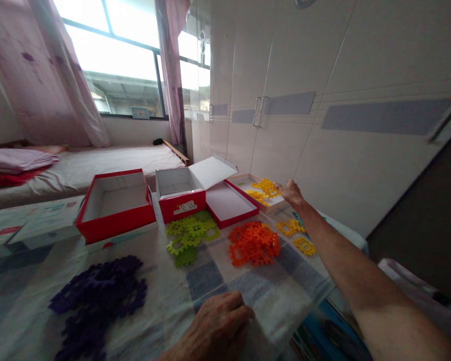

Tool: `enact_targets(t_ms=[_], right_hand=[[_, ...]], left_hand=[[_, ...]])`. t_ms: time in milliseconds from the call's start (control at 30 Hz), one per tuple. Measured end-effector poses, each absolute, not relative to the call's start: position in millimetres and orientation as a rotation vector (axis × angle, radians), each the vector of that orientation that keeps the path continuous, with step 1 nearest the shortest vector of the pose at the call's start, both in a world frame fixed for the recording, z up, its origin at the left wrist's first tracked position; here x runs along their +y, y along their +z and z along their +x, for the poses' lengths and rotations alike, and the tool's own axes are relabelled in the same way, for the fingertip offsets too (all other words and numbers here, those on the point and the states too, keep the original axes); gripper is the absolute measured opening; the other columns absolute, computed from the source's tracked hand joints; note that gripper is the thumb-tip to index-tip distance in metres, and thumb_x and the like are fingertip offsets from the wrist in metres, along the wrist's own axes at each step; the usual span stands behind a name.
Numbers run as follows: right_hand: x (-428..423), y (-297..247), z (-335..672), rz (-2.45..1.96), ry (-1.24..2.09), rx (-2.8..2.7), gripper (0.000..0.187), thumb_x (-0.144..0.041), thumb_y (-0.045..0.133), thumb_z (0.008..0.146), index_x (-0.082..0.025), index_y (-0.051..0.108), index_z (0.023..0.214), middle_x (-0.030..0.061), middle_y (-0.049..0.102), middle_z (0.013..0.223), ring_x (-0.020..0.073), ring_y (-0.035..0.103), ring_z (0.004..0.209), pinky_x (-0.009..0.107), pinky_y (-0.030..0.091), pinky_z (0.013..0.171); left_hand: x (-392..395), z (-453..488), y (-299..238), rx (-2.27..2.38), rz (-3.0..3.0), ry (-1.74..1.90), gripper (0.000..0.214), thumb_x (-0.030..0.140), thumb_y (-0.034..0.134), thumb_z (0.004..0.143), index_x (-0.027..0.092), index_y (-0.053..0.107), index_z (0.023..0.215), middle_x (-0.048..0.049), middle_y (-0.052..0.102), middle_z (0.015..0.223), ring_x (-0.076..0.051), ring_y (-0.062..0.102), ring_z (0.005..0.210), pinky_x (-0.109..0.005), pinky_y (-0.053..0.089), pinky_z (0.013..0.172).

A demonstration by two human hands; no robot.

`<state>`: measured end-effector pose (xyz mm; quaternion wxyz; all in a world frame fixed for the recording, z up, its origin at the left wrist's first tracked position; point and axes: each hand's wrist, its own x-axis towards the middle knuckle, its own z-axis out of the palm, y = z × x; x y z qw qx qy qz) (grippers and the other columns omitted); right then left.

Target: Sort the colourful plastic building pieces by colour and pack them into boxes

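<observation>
My right hand (291,194) reaches out to the far right, its fingers closed on yellow gear-shaped toy pieces (267,187) over a shallow light box (276,204). More yellow pieces (256,195) lie inside that box. Below my right forearm, loose yellow pieces (304,245) rest on the cloth beside a few teal ones (297,216). My left hand (221,323) rests curled at the near edge of the table, with nothing visible in it. Beyond it lie a pile of orange pieces (253,244) and a pile of green pieces (191,233).
Dark purple pieces (101,296) are heaped at the near left of the checked tablecloth (206,278). Two red-sided boxes, one open (115,228) and one with a raised white flap (182,203), stand behind, near a red lid (233,203). A wardrobe (285,140) rises beyond.
</observation>
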<state>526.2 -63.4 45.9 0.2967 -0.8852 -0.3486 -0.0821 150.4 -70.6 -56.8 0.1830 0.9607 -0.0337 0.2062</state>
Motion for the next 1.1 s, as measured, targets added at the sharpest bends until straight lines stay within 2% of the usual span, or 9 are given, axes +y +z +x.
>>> enact_targets(t_ms=[67,167,300,400,633,800,933,1100], right_hand=[[-77.0,45.5,523.9,-2.452,-0.269,-0.880,0.059,-0.043,0.048,0.086,-0.001,0.047,0.128,0.0277,0.053,0.123,0.0298,0.054,0.112,0.035,0.044,0.087],[-110.2,30.2,514.9,-2.601,-0.186,-1.007,0.054,-0.046,0.057,0.081,-0.009,0.057,0.120,0.0202,0.061,0.117,0.0288,0.058,0.106,0.034,0.043,0.088],[-146.8,2.4,500.1,-2.861,-0.195,-1.279,0.057,-0.058,0.052,0.080,-0.014,0.062,0.115,0.0169,0.067,0.105,0.0312,0.059,0.103,0.037,0.044,0.084],[-155.8,-13.3,490.5,-2.897,-0.237,-1.330,0.055,-0.054,0.051,0.081,-0.015,0.061,0.117,0.0164,0.067,0.102,0.0316,0.059,0.102,0.038,0.045,0.080],[-160.3,-32.5,489.6,-2.572,-0.216,-1.497,0.044,-0.040,0.049,0.084,-0.016,0.058,0.121,0.0097,0.062,0.118,0.0236,0.056,0.108,0.033,0.040,0.095],[-161.6,-35.4,493.8,-2.630,-0.251,-1.452,0.061,-0.052,0.052,0.081,-0.016,0.050,0.130,0.0125,0.050,0.135,0.0292,0.042,0.126,0.042,0.034,0.103],[-155.1,-29.4,484.9,-2.671,-0.093,-1.528,0.055,-0.050,0.043,0.087,-0.013,0.054,0.126,0.0143,0.057,0.127,0.0269,0.052,0.117,0.036,0.040,0.097],[-149.3,-19.8,470.7,-2.757,-0.206,-1.539,0.039,-0.038,0.039,0.091,-0.017,0.058,0.118,0.0141,0.068,0.104,0.0244,0.065,0.096,0.032,0.046,0.081]], left_hand=[[-70.9,150.2,-56.4,-0.093,2.710,0.572,0.016,0.015,0.044,0.086,0.020,0.059,0.088,-0.0025,0.060,0.077,-0.013,0.055,0.069,-0.023,0.039,0.061],[-71.7,149.5,-53.9,-0.078,2.707,0.534,0.016,0.015,0.045,0.086,0.020,0.059,0.087,-0.0020,0.060,0.078,-0.014,0.056,0.070,-0.023,0.038,0.062],[-72.5,148.5,-51.6,-0.038,2.709,0.505,0.017,0.012,0.045,0.085,0.020,0.059,0.088,-0.0016,0.059,0.079,-0.013,0.055,0.072,-0.023,0.038,0.063],[-72.4,148.8,-54.1,-0.036,2.711,0.493,0.018,0.011,0.045,0.084,0.021,0.059,0.089,-0.0014,0.059,0.080,-0.014,0.056,0.073,-0.024,0.039,0.065],[-72.8,149.3,-53.1,-0.055,2.690,0.534,0.020,0.009,0.045,0.083,0.021,0.060,0.091,-0.0017,0.060,0.081,-0.013,0.056,0.073,-0.023,0.040,0.065],[-72.7,149.6,-50.9,-0.066,2.683,0.534,0.020,0.011,0.043,0.085,0.020,0.060,0.090,-0.0022,0.060,0.079,-0.014,0.057,0.072,-0.024,0.040,0.064],[-72.2,149.3,-51.3,-0.063,2.684,0.511,0.021,0.012,0.042,0.085,0.020,0.060,0.091,-0.0024,0.060,0.080,-0.014,0.057,0.073,-0.025,0.041,0.065],[-72.2,148.9,-51.7,-0.053,2.698,0.505,0.020,0.012,0.043,0.085,0.021,0.060,0.090,-0.0026,0.060,0.082,-0.014,0.056,0.074,-0.023,0.041,0.065]])
